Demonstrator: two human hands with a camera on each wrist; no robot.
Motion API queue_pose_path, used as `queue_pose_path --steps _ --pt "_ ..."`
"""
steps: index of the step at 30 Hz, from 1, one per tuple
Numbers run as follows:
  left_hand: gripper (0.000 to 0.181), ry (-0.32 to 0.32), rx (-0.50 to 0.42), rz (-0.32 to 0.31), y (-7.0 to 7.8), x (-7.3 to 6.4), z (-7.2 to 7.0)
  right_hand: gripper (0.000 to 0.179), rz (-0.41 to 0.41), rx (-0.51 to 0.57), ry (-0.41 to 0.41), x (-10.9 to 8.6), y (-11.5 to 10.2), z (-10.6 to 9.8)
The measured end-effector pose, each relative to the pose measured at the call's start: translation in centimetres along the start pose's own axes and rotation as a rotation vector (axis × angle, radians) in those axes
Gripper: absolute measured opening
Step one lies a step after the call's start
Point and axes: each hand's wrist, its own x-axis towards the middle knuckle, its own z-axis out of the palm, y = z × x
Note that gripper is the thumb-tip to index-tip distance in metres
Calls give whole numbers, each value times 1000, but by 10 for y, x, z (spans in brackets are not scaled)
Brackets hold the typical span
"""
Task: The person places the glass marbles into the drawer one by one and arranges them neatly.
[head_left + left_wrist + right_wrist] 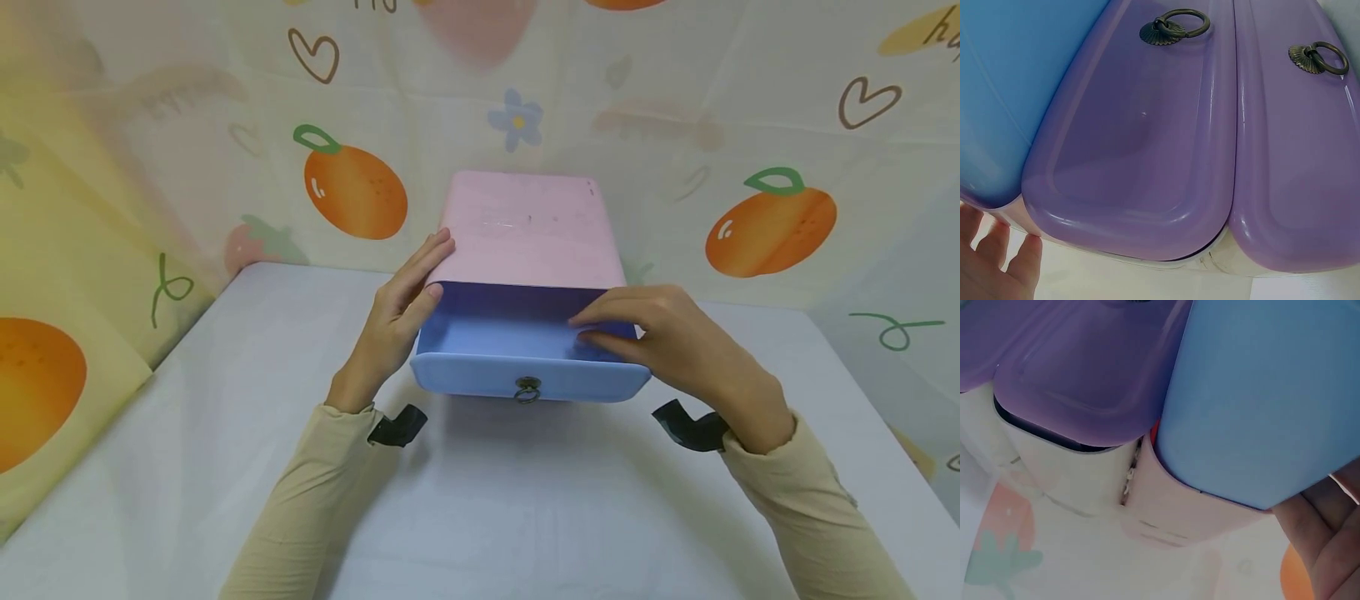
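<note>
A small chest with a pink top [528, 229] stands on the table, its upper blue drawer [487, 375] pulled out toward me. No contents show in the visible part of that drawer. My left hand [393, 312] rests against the chest's left side, fingers fairly straight along the pink shell. At the drawer's right wall is my right hand [667, 333], with thumb and forefinger apart over the inside; its other fingers are partly hidden. A brass ring pull [528, 389] hangs on the blue front. Lower purple drawers [1129, 131] appear in both wrist views.
The white-covered table [517, 508] extends in front and to both sides. Close behind the chest hangs a fruit-print cloth [517, 50]. Black straps [397, 426] show at both wrists.
</note>
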Motion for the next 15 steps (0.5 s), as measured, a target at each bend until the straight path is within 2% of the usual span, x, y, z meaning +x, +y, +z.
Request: queue_pose_path --steps 4,15 --pt "48 1 -10 5 0 0 0 39 -19 -9 63 -4 -1 -3" --pt "48 0 -12 -3 0 0 0 43 14 -55 123 -19 -6 -13"
